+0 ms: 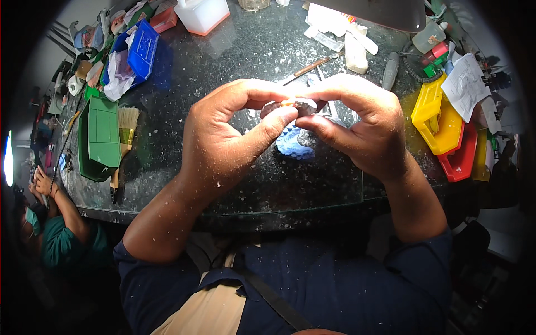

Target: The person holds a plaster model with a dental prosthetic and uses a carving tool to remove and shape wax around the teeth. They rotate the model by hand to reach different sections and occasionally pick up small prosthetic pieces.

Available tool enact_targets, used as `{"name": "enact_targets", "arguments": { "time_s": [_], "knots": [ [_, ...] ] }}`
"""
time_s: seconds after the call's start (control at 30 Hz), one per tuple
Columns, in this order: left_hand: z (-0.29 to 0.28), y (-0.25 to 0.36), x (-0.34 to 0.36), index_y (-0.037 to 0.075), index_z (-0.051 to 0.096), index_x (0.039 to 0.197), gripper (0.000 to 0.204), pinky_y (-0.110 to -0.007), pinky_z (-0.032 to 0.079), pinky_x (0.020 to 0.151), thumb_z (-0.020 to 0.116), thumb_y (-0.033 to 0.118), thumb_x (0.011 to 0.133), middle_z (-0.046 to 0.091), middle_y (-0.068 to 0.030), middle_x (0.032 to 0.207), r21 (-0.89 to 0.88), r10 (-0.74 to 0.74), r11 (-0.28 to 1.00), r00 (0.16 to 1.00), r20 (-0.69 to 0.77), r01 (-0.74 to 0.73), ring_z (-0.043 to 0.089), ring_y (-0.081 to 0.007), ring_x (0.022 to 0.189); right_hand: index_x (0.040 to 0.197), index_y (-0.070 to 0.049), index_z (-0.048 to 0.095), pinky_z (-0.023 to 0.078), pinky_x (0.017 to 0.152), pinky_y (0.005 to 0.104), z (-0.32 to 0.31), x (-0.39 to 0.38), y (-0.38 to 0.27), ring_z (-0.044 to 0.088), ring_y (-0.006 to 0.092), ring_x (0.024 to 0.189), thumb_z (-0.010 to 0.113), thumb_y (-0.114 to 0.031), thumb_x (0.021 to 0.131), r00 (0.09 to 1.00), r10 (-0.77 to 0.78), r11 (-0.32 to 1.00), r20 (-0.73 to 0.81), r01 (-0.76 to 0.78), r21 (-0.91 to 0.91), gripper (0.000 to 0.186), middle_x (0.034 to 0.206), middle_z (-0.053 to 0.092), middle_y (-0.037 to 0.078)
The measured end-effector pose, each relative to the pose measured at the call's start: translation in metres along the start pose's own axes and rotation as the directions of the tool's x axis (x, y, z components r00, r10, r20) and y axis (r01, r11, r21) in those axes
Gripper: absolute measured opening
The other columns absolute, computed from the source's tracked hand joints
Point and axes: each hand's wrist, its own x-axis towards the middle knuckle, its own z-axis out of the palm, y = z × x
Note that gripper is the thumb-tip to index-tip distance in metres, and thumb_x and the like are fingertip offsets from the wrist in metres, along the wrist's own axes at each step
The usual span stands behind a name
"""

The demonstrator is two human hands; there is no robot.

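Observation:
Both of my hands meet over the middle of the dark bench, holding one small dark, shiny piece [305,106] with an orange spot. My left hand [220,131] pinches its left end between thumb and fingers. On the other end, the thumb and fingers of my right hand [365,120] are closed. Fingertips cover much of the piece, so its exact kind cannot be made out. Just below it, a blue dental model [295,146] with a toothed edge lies on the bench. White dust dots both hands and forearms.
Left stand a green bin [100,137], a flat paintbrush [128,120] and a blue bin [144,50]. Yellow [420,117] and red bins [462,159] are at right. Beyond my hands lie a brown-handled tool [312,67] and a grey handpiece [391,71]. A co-worker's hand [43,181] shows far left.

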Motion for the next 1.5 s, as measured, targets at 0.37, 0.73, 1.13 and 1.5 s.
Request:
{"name": "enact_targets", "arguments": {
  "time_s": [0.37, 0.73, 1.13, 1.5],
  "knots": [
    [0.002, -0.013, 0.003, -0.002, 0.075, 0.116, 0.022, -0.032, 0.058, 0.097, 0.081, 0.012, 0.099, 0.079, -0.0101, 0.112, -0.137, 0.033, 0.989, 0.982, -0.185, -0.059, 0.073, -0.0146, 0.106, 0.107, -0.005, 0.077, 0.06, 0.08, 0.0364, -0.001, -0.001, 0.017, 0.075, 0.0254, 0.085, 0.088, -0.024, 0.09, 0.998, 0.067, 0.976, 0.02, -0.062, -0.211, 0.028, 0.099, 0.077, 0.009],
    [0.001, -0.009, 0.003, -0.002, 0.073, 0.117, 0.021, -0.031, 0.057, 0.098, 0.08, 0.01, 0.101, 0.078, -0.0095, 0.111, -0.199, 0.027, 0.978, 0.983, -0.181, -0.063, 0.073, -0.0142, 0.104, 0.104, -0.008, 0.076, 0.058, 0.074, 0.0402, 0.006, -0.007, 0.027, 0.072, 0.028, 0.08, 0.087, -0.034, 0.09, 0.965, 0.214, 0.941, 0.152, -0.163, -0.296, 0.031, 0.087, 0.071, 0.01],
    [0.002, -0.006, 0.0, -0.003, 0.07, 0.122, 0.02, -0.031, 0.053, 0.104, 0.072, 0.002, 0.103, 0.073, -0.0094, 0.116, -0.167, 0.003, 0.986, 0.997, -0.082, -0.017, 0.069, -0.0151, 0.11, 0.103, -0.001, 0.07, 0.057, 0.077, 0.0444, -0.05, -0.011, 0.005, 0.074, 0.0359, 0.083, 0.095, -0.03, 0.077, 0.747, 0.44, 0.862, 0.499, -0.196, -0.466, 0.046, 0.087, 0.073, 0.018],
    [0.001, -0.005, 0.001, -0.001, 0.073, 0.113, 0.018, -0.035, 0.052, 0.104, 0.079, 0.002, 0.096, 0.075, -0.0137, 0.116, 0.051, 0.155, 0.986, 0.988, 0.023, -0.156, 0.071, -0.0194, 0.112, 0.101, -0.004, 0.077, 0.061, 0.074, 0.0411, -0.04, -0.001, 0.0, 0.077, 0.0325, 0.081, 0.085, -0.028, 0.087, 0.903, 0.303, 0.948, 0.306, -0.25, -0.199, 0.029, 0.085, 0.076, 0.017]
  ]
}}
